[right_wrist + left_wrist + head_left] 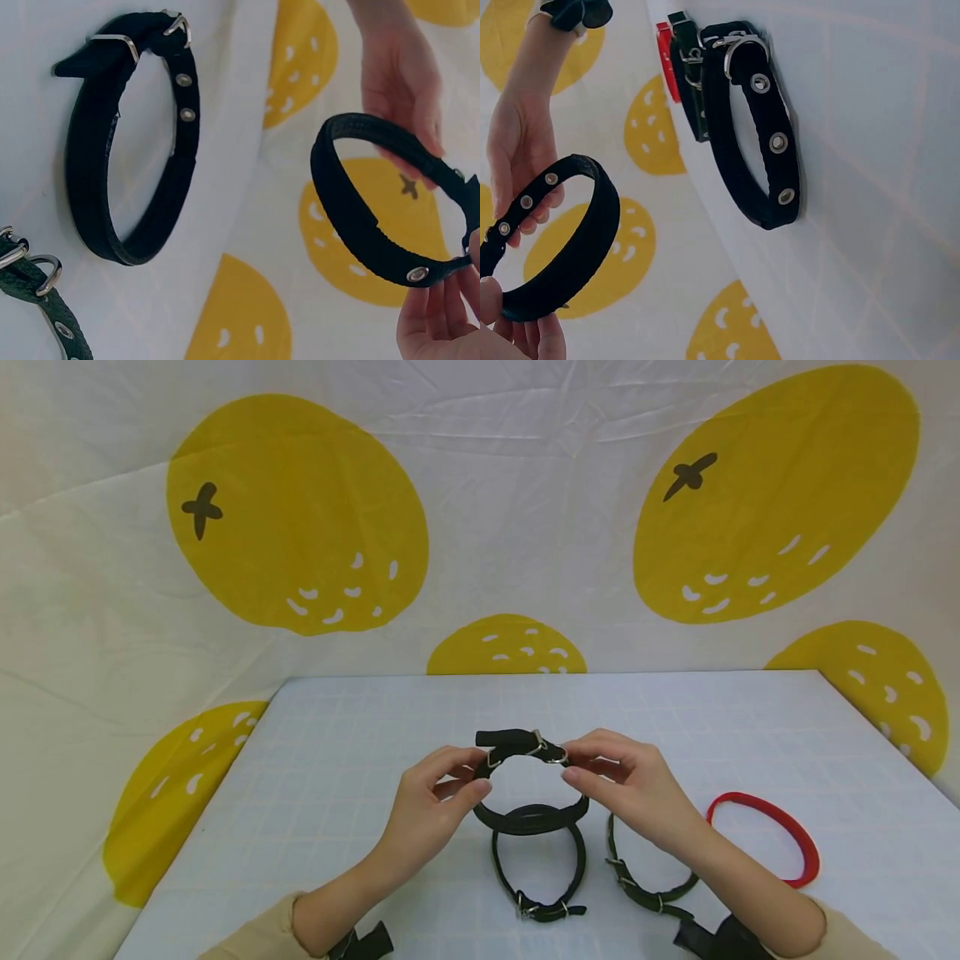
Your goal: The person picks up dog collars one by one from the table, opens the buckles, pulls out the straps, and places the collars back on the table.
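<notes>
A buckled black collar is held up in a loop above the table, its metal buckle and D-ring at the top. My left hand pinches its left side between thumb and fingers. On the opposite side, near the D-ring, my right hand pinches the band. Metal eyelets line part of the held collar in the left wrist view. Below it, a second black collar stands on the table, fastened in a loop; its eyelets and buckle show in both wrist views.
Right of the standing black collar is a dark green collar, partly behind my right forearm. Farther right lies a red collar. The pale gridded table meets a white curtain with yellow fruit prints.
</notes>
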The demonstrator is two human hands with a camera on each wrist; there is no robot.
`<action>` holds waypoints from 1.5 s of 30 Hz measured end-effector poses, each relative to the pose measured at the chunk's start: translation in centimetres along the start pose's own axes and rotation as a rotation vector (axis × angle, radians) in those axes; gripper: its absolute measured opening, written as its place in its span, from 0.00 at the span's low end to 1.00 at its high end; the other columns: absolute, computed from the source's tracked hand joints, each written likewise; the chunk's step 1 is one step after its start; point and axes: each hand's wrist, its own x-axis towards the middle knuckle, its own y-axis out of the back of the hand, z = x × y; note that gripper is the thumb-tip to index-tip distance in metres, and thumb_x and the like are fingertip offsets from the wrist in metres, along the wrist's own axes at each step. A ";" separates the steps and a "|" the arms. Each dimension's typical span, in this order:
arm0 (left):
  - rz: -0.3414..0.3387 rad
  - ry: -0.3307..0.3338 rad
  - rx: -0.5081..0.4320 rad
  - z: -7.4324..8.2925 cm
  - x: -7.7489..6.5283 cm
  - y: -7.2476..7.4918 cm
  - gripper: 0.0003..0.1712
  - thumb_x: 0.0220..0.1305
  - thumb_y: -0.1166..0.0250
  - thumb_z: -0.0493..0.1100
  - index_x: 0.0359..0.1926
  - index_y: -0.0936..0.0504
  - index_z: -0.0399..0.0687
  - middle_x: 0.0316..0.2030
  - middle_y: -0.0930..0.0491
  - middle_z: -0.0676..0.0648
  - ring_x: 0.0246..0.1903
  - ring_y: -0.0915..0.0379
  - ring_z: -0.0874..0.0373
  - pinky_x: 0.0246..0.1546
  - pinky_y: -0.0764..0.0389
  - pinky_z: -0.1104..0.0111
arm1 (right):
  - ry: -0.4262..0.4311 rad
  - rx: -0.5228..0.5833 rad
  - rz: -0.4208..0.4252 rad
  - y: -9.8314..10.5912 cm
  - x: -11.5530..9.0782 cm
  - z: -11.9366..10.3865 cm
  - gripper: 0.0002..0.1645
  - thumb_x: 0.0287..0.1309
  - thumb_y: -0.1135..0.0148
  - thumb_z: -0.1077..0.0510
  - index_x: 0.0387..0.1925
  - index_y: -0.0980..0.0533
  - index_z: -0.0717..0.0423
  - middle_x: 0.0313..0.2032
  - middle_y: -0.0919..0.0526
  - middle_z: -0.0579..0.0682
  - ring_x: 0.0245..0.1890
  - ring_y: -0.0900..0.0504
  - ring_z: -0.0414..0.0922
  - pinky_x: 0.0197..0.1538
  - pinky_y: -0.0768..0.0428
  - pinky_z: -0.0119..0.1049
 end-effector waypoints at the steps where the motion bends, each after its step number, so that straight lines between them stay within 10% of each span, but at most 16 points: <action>1: -0.001 0.009 -0.007 0.0 0.0 0.0 0.14 0.56 0.33 0.34 0.45 0.19 0.43 0.40 0.21 0.49 0.38 0.25 0.55 0.42 0.20 0.69 | 0.001 -0.003 -0.002 0.0 0.0 0.0 0.13 0.55 0.36 0.65 0.44 0.20 0.57 0.38 0.20 0.49 0.36 0.21 0.42 0.46 0.21 0.31; 13: 0.055 0.233 -0.093 0.6 0.4 0.7 0.15 0.55 0.35 0.30 0.46 0.20 0.40 0.42 0.21 0.40 0.38 0.25 0.54 0.41 0.21 0.70 | -0.038 -0.020 0.007 0.5 -0.3 0.2 0.13 0.55 0.36 0.65 0.44 0.21 0.60 0.36 0.19 0.48 0.35 0.20 0.42 0.42 0.20 0.30; 45: 0.035 0.171 -0.080 0.7 0.0 0.1 0.16 0.55 0.34 0.30 0.47 0.20 0.42 0.41 0.20 0.47 0.39 0.25 0.54 0.41 0.20 0.70 | 0.001 -0.073 -0.034 0.7 0.5 -0.6 0.11 0.54 0.34 0.63 0.42 0.20 0.56 0.35 0.19 0.46 0.35 0.22 0.42 0.42 0.19 0.33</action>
